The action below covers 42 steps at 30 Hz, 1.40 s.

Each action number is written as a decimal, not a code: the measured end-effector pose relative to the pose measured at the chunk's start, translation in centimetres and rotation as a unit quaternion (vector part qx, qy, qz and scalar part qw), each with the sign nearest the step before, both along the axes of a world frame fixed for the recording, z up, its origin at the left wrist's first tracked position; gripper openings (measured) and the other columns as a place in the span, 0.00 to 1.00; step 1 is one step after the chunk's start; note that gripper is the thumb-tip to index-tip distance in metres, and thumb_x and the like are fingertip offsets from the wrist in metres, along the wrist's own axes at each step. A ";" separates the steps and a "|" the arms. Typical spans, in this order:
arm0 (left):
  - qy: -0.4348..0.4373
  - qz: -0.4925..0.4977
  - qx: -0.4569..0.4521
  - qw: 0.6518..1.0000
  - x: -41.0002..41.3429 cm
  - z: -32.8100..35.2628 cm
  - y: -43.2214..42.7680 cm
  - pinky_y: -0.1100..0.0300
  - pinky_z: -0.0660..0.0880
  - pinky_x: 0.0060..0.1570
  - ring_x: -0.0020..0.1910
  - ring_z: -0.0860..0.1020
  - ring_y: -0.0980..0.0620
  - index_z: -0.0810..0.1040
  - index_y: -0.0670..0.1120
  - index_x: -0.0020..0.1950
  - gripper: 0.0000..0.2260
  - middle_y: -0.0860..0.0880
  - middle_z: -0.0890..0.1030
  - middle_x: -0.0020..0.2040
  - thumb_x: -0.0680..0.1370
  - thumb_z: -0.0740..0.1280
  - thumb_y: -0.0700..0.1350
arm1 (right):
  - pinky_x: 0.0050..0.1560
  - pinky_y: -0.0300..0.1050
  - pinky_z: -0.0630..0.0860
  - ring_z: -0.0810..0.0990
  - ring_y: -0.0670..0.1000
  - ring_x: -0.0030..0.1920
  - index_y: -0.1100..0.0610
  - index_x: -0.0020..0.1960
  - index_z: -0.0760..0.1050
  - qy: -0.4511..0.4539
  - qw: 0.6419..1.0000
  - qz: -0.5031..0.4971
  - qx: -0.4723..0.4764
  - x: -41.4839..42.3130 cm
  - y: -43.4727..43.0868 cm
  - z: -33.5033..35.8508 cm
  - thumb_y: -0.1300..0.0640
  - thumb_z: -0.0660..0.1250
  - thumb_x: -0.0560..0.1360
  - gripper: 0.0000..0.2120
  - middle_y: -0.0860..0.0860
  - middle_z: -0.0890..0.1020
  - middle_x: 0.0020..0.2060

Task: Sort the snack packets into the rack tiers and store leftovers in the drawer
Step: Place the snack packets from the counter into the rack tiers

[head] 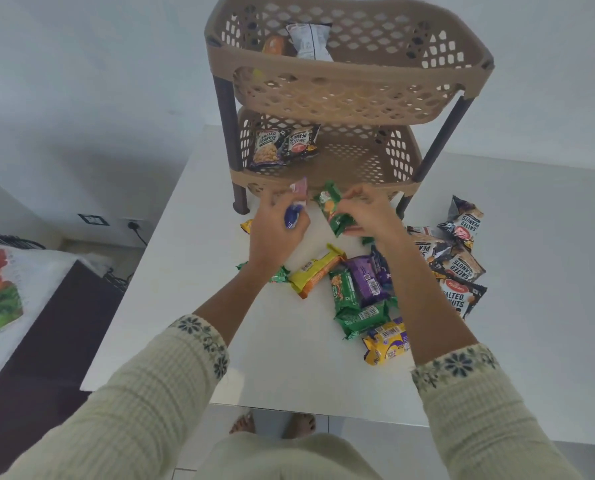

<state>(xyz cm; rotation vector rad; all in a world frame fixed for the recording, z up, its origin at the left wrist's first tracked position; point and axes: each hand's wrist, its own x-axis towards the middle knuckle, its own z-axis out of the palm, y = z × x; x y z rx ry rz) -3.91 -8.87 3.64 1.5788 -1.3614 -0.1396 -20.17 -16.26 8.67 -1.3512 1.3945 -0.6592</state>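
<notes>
At frame centre, just in front of the rack (349,69), the right grip (372,213) curls round a green packet (334,213) and the left grip (272,228) clasps a blue packet (293,216). Two peanut packets (268,147) lie in the rack's lower tier. Loose packets (365,278) lie on the bench (289,375), lower right.

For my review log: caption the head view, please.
Left hand holds a blue packet, right hand a green packet, before the rack.

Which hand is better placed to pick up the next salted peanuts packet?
Right, likely. The loose salted peanuts packets lie right of the right hand; the left hand, gripping a blue packet, would have to cross over. Right must first place its green packet.
</notes>
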 end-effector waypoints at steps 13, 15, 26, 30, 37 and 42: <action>-0.112 -0.029 -0.039 0.993 0.5 2.7 -5.7 0.53 0.78 0.46 0.51 0.78 0.47 0.82 0.42 0.58 0.11 0.41 0.76 0.58 0.78 0.66 0.44 | 0.41 0.47 0.83 0.81 0.53 0.53 0.54 0.47 0.76 0.037 0.996 -0.024 -0.084 0.3 -9.2 2.4 0.60 0.72 0.70 0.08 0.53 0.81 0.52; -0.154 -0.026 0.014 0.988 0.7 2.5 -6.8 0.50 0.78 0.45 0.52 0.78 0.45 0.82 0.44 0.59 0.12 0.42 0.76 0.59 0.79 0.65 0.44 | 0.43 0.47 0.83 0.80 0.55 0.55 0.55 0.49 0.77 0.049 0.996 -0.020 -0.070 0.6 -11.0 1.6 0.60 0.72 0.71 0.08 0.54 0.80 0.54; -0.251 -0.072 0.178 0.949 0.7 3.0 -12.8 0.49 0.78 0.51 0.56 0.78 0.44 0.81 0.47 0.62 0.13 0.45 0.75 0.63 0.79 0.66 0.47 | 0.57 0.53 0.76 0.78 0.59 0.59 0.62 0.59 0.76 0.166 0.986 -0.005 -0.015 1.1 -18.6 -2.4 0.58 0.61 0.79 0.12 0.57 0.80 0.58; -0.265 -0.075 0.200 0.940 0.0 3.1 -14.7 0.50 0.76 0.54 0.58 0.76 0.44 0.81 0.49 0.61 0.12 0.46 0.76 0.62 0.78 0.68 0.47 | 0.49 0.49 0.75 0.78 0.57 0.59 0.63 0.56 0.78 0.127 0.992 0.000 -0.008 0.5 -19.6 -3.1 0.64 0.62 0.79 0.09 0.56 0.79 0.55; -0.267 -0.115 0.334 0.897 -1.1 3.9 -17.8 0.53 0.74 0.56 0.58 0.78 0.41 0.80 0.43 0.63 0.14 0.42 0.78 0.61 0.78 0.67 0.41 | 0.65 0.54 0.73 0.76 0.59 0.59 0.58 0.57 0.82 0.252 0.955 0.092 -0.129 -0.3 -20.4 -4.3 0.62 0.61 0.76 0.14 0.59 0.79 0.60; -0.289 -0.102 0.345 0.887 -1.6 3.0 -18.9 0.51 0.74 0.49 0.55 0.78 0.39 0.81 0.42 0.56 0.11 0.43 0.79 0.53 0.75 0.68 0.37 | 0.58 0.51 0.77 0.81 0.57 0.52 0.59 0.53 0.82 0.310 0.926 0.100 -0.190 0.1 -20.3 -4.6 0.61 0.64 0.76 0.10 0.56 0.83 0.52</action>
